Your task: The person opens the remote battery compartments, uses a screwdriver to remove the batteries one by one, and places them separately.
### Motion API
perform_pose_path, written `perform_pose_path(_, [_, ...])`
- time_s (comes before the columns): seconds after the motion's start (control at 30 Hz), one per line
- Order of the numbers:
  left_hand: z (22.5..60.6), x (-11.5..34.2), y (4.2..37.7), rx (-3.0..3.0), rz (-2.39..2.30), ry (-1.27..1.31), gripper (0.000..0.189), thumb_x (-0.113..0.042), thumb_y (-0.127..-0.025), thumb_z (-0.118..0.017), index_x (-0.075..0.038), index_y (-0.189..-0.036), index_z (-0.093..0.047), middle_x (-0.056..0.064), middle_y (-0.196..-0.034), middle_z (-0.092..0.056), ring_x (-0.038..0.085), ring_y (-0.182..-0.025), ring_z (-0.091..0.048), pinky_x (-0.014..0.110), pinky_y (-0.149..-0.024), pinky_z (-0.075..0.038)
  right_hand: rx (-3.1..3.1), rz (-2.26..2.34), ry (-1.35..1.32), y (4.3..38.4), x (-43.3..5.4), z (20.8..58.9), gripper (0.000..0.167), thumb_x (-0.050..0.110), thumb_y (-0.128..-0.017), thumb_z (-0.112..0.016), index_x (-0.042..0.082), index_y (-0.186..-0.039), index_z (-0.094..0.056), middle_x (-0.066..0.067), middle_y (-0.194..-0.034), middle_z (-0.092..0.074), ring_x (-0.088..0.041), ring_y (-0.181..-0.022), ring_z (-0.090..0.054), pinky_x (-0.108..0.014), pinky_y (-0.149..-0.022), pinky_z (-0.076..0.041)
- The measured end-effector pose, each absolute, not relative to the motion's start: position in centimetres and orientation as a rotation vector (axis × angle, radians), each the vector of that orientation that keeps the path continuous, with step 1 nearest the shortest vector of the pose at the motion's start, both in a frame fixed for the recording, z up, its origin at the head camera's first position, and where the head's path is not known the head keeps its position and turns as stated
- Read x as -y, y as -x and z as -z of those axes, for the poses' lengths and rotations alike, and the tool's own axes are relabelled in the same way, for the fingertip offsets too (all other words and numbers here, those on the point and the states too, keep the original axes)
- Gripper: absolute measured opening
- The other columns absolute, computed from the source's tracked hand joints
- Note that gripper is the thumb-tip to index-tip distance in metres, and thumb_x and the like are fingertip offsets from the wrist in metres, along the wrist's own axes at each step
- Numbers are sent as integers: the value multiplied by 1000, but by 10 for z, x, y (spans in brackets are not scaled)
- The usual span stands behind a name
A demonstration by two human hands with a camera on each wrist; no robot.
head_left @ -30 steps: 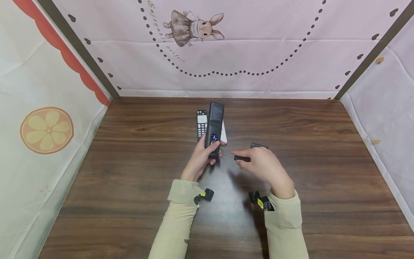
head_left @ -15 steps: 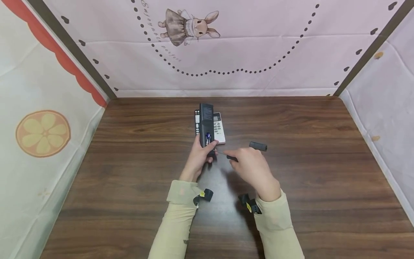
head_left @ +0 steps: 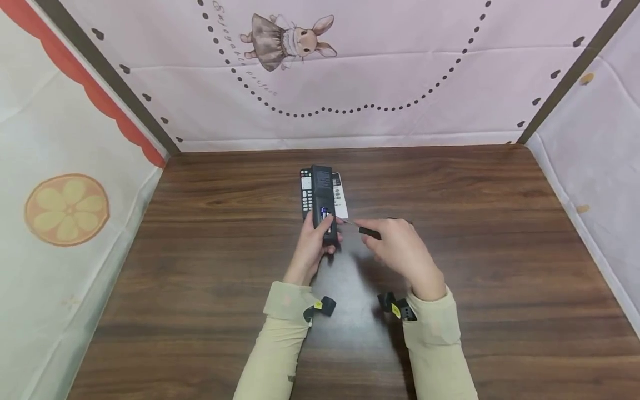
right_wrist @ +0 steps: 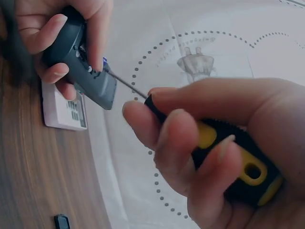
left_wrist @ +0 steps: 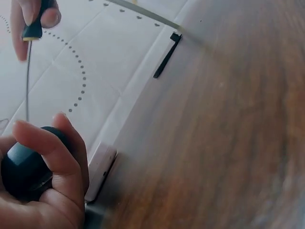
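Currently left hand (head_left: 306, 247) curled round black remote (head_left: 324, 186); right hand (head_left: 404, 251) nearby, curled round screwdriver (right_wrist: 206, 135) pointing leftward.

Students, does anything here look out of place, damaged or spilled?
The black remote control has its back open, exposing a battery; a small black piece, probably its cover, lies apart on the table. I see no spill or damage.

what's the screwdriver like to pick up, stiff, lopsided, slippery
The screwdriver is probably stiff: its shaft looks straight. Weight likely sits toward the handle, much thicker than the shaft. The right hand curls round it, so slipping seems unlikely.
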State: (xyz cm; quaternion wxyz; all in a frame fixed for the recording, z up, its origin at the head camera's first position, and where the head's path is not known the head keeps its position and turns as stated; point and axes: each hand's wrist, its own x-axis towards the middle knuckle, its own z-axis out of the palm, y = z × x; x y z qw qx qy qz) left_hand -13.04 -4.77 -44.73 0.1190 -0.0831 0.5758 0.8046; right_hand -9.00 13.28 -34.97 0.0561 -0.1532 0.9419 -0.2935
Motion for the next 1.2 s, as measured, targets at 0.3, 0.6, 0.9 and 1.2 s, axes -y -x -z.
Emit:
perform_pose_path(0.3, [445,52,132,-1596,-2423,256,34,-32,-91,-49,-20,-121,-37,19,-112,-55,19,-66,-58,20,-37,-36,-2875,888,496,90,-137,349,25,29,-86,-58,23,-108,-66,9,-81,-66,-3,-62,-54,-29,-64,-46])
perform_pose_path(0.6, [445,52,133,-1558,-2530,57,39,-26,-90,-54,-16,-123,-35,20,-110,-55,18,-63,-57,19,-35,-36,-2908,844,585,91,-136,352,21,28,-85,-59,23,-103,-69,8,-87,-67,-4,-69,-57,-29,-66,-47])
perform_pose_path(0.9, [440,52,131,-1621,-2523,-82,37,-10,-90,-52,-13,-122,-35,29,-112,-49,19,-64,-55,20,-35,-36,-2901,796,544,87,-131,345,22,26,-85,-59,21,-104,-68,6,-84,-68,-6,-58,-52,-28,-58,-45])
perform_pose_path(1.2, [437,49,129,-2024,-2274,12,43,-10,-88,-56,-18,-124,-34,20,-110,-55,33,-72,-54,22,-36,-34,-3037,559,463,77,-108,343,17,22,-83,-60,25,-97,-71,2,-79,-66,-15,-56,-54,-34,-47,-44])
